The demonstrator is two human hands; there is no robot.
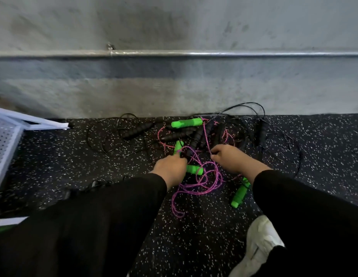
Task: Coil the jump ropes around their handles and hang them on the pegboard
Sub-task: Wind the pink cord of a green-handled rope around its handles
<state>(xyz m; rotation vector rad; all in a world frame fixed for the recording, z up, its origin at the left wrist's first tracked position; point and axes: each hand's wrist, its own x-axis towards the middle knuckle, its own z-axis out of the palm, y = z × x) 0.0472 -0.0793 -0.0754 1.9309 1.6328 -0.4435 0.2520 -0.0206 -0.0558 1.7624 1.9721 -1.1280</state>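
Observation:
A tangle of jump ropes lies on the speckled black floor against the wall. My left hand (171, 163) grips a green handle (194, 169) whose other end sticks out above my fingers. A pink cord (202, 182) loops loosely below and between my hands. My right hand (228, 156) pinches that pink cord. Another green handle (187, 122) lies near the wall, and a third green handle (239, 193) lies beside my right sleeve. Several black ribbed handles (137, 130) with thin black cords (282, 134) spread around them.
A white pegboard (3, 142) leans or lies at the left edge of the floor. A grey concrete wall with a metal pipe (214, 53) runs across the back. My white shoe (262, 244) is at the lower right, and a black strap (94, 184) lies by my left sleeve.

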